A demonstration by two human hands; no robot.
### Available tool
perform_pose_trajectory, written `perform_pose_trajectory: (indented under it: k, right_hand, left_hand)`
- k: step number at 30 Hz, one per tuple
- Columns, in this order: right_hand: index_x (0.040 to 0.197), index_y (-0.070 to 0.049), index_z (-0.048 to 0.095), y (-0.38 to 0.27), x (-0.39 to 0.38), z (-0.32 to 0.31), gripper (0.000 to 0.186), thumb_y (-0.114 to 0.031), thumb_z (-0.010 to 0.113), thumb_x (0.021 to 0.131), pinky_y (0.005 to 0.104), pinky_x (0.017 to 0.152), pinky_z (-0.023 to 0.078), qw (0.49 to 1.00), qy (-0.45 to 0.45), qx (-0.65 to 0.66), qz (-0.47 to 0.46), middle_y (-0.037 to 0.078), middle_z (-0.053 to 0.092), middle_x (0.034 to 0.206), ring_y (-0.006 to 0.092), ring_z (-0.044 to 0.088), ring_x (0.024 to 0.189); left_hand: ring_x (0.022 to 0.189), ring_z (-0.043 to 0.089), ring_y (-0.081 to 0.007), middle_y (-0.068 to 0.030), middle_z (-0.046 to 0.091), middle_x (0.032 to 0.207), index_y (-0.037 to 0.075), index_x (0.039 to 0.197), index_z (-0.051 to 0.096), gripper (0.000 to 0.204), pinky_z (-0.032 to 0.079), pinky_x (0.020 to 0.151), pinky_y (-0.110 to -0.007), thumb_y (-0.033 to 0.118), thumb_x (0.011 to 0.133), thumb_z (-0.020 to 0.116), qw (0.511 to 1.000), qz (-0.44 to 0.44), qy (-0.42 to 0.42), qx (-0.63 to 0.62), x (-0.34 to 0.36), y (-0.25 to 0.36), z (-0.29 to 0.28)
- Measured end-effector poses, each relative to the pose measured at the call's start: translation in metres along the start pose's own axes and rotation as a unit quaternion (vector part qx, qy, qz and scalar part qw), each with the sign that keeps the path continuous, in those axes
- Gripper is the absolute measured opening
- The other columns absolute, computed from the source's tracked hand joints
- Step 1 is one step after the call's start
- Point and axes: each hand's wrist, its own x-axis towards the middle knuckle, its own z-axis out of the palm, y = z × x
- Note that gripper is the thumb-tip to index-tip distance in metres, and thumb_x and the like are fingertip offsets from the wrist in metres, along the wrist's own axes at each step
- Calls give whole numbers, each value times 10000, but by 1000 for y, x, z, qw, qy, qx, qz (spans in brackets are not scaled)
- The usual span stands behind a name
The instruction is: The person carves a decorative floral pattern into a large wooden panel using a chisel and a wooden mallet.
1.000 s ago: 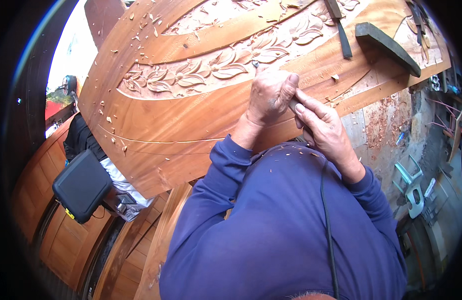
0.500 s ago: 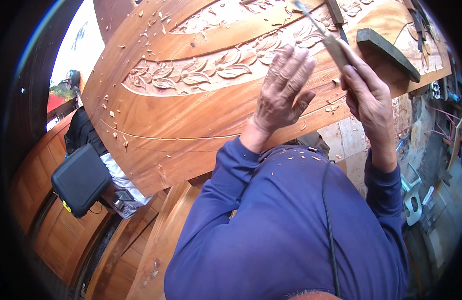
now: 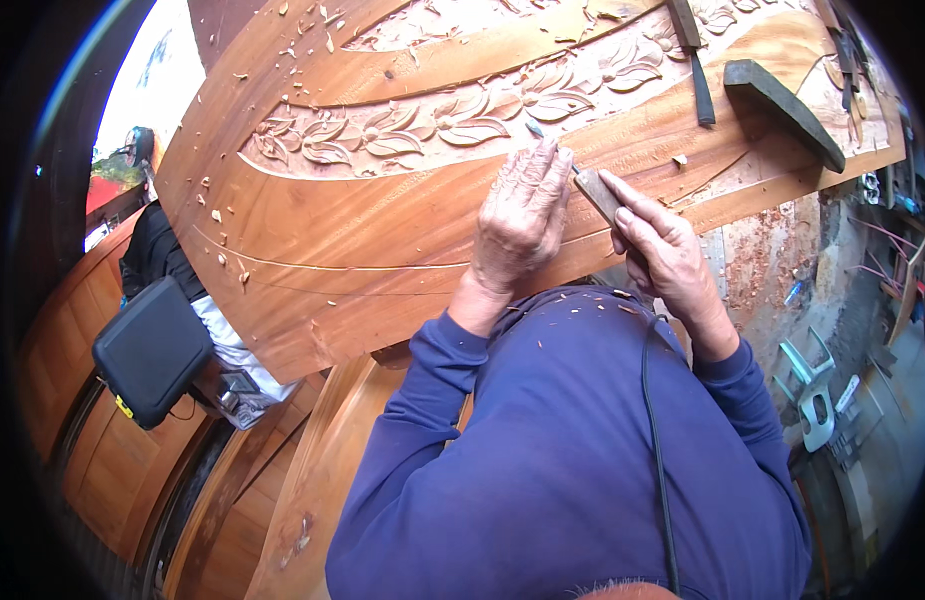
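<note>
At the left, wood shavings (image 3: 216,214) lie on the carved panel (image 3: 372,228), between its left corner and its near corner. Next, the left forearm, in a blue sleeve (image 3: 444,350), crosses the panel's near edge and goes upward. The left hand (image 3: 515,218) is above the panel with its back to the camera; its fingers are straight, close together, and point to the far edge. Its grip is flat, not curled; I cannot tell if it touches the chisel (image 3: 599,197). The chisel is slanted, its tip just past these fingertips, at the carved leaf band. The right hand (image 3: 664,245) is at the near edge, its forearm bent inward from the right. Its grip is closed around the chisel's handle, the thumb along it. Farther right, a dark block (image 3: 785,113) lies toward the panel's right corner.
</note>
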Motion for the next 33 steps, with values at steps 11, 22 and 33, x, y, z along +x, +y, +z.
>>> perform_pose_trajectory:
  k: [11, 22, 33]
  right_hand:
    - [1501, -92, 558, -30, 1, 7, 423, -176, 544, 1086, 177, 462, 333, 1000, -5, -19, 24, -47, 555, 784, 2, 404, 534]
    - [1497, -70, 559, -28, 2, 11, 430, -139, 552, 1072, 179, 544, 387, 997, 1, 38, 67, -50, 551, 824, 14, 474, 696]
    - [1492, -80, 568, -31, 1, 14, 427, -174, 544, 1075, 193, 507, 370, 997, -5, 52, 60, -36, 560, 811, 19, 440, 602]
  left_hand:
    - [1214, 679, -349, -190, 708, 1285, 45, 1298, 702, 412, 522, 1061, -464, 11, 888, 714, 999, -16, 37, -36, 3, -5, 1]
    - [1206, 684, -354, -206, 709, 1271, 26, 1273, 709, 389, 534, 1046, -446, -13, 886, 702, 996, -35, 57, -59, 7, -4, 2]
    - [1231, 664, -371, -220, 697, 1287, -1, 1286, 693, 418, 510, 1080, -475, 0, 868, 693, 997, -35, 48, -51, 3, -2, 5]
